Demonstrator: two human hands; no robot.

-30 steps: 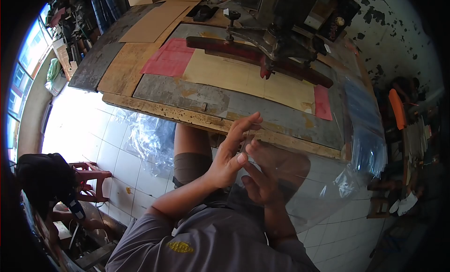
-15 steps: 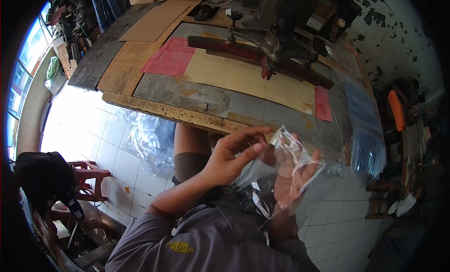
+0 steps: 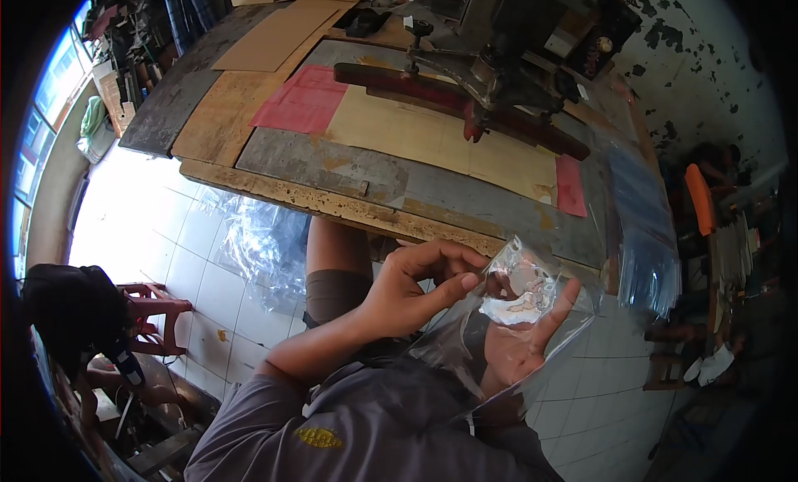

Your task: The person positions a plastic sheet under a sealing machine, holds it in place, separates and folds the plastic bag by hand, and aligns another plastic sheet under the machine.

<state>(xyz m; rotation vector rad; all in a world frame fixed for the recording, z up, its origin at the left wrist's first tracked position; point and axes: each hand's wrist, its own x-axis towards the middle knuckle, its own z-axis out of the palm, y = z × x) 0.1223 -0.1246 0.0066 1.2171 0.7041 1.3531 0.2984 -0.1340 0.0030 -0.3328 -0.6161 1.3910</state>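
A clear plastic sheet (image 3: 519,291) hangs between my hands in front of the table's near edge, shiny and folded at its top. My left hand (image 3: 416,287) pinches its upper left edge between thumb and fingers. Behind or inside the film is my right hand (image 3: 528,341), seen through the plastic, one finger raised and the others partly hidden by glare. Beyond them, a yellow sheet (image 3: 449,141) with pink ends lies flat under the dark red bar (image 3: 532,130) of a machine.
Stacked clear plastic sheets (image 3: 644,233) hang over the table's right edge. Crumpled plastic (image 3: 266,245) lies below the table at left. A red stool (image 3: 162,320) stands at lower left. Brown cardboard (image 3: 278,37) rests on the table (image 3: 208,120).
The plastic was stretched low to the right; now it is raised and bunched between my hands. My right hand has moved right, behind the film, and my left hand now pinches the edge.
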